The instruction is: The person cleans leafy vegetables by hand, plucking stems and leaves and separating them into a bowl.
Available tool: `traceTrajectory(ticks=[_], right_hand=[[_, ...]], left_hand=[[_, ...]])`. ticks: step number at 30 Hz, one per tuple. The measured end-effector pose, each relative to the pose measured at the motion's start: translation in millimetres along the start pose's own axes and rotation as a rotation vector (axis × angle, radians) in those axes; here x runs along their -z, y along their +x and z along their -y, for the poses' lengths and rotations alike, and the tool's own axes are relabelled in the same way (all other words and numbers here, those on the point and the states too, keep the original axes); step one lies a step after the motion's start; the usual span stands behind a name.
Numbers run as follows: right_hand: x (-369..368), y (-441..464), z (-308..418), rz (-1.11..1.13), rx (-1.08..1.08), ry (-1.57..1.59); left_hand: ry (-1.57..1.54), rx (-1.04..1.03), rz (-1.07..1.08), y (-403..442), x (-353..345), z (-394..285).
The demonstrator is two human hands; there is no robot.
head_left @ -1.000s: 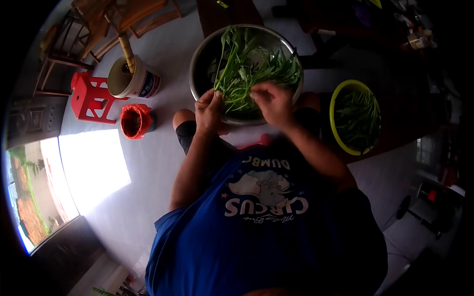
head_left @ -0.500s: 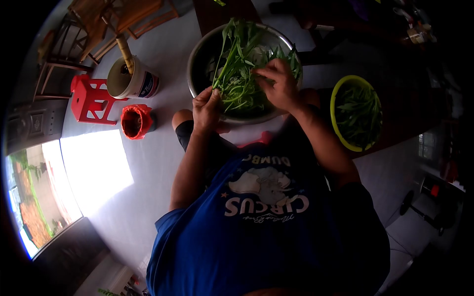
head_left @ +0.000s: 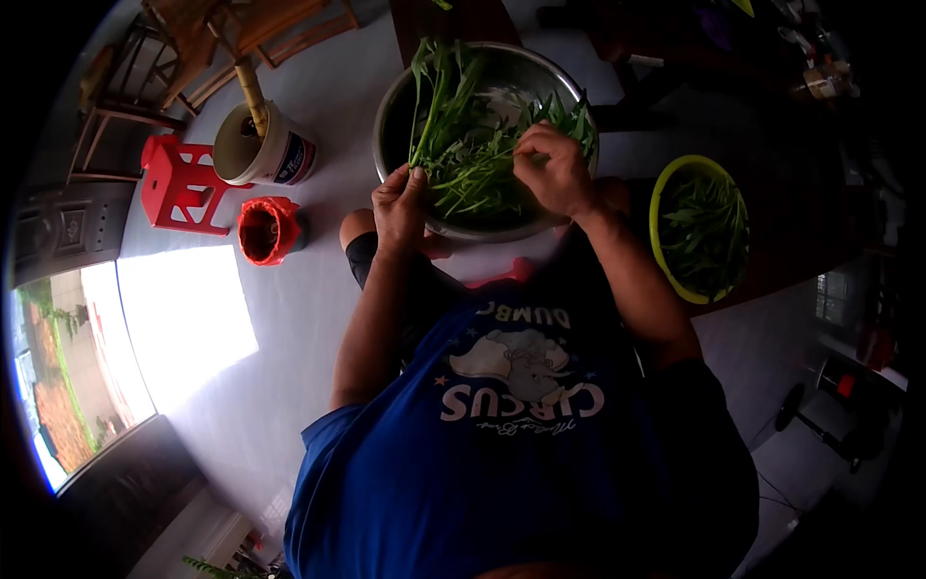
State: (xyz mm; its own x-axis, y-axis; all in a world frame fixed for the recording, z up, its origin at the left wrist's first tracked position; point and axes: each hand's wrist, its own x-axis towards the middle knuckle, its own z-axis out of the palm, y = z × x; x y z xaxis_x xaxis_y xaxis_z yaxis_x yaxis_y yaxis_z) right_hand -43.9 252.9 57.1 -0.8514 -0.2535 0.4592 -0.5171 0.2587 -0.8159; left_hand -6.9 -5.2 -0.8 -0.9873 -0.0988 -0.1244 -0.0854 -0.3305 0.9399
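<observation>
A wide metal basin (head_left: 473, 234) sits in front of my knees, with leafy green water spinach (head_left: 473, 188) piled inside it. At the basin's near left rim, my left hand (head_left: 399, 207) is closed around the lower ends of a few long stems, whose leafy tops lean away over the basin. My right hand (head_left: 559, 174) hovers over the right side of the basin with thumb and fingers pinched together. A thin green stem runs up to those fingertips; the grip itself is partly hidden by the hand.
To the right, a yellow-green basket (head_left: 660, 232) holds more green leaves. On the left are a red-lined bin (head_left: 268, 232), a white bucket (head_left: 289, 154) with a bamboo stick (head_left: 252, 96), and a red plastic stool (head_left: 178, 183). Wooden chairs (head_left: 265, 34) stand behind them.
My right hand has moved slightly right and its fingers have closed into a tighter pinch. The stems in my left hand lean further left. The whole view has shifted a little.
</observation>
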Motion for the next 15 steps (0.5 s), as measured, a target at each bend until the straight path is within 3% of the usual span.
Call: traceTrajectory(ticks=[3, 6, 11, 14, 15], right_hand=[[-13, -4, -12, -0.127, -0.200, 0.092], [-18, -6, -23, -0.260, -0.542, 0.288], [-16, 4, -32, -0.320, -0.220, 0.131], [-11, 14, -20, -0.370, -0.222, 0.254], [-8, 15, -19, -0.290, -0.249, 0.214]], left_hand=[[0.017, 0.010, 0.014, 1, 2, 4], [0.052, 0.015, -0.020, -1, -2, 1], [0.085, 0.005, -0.014, -4, 1, -2], [0.072, -0.012, -0.003, -4, 3, 0], [0.078, -0.017, 0.006, -3, 3, -1]])
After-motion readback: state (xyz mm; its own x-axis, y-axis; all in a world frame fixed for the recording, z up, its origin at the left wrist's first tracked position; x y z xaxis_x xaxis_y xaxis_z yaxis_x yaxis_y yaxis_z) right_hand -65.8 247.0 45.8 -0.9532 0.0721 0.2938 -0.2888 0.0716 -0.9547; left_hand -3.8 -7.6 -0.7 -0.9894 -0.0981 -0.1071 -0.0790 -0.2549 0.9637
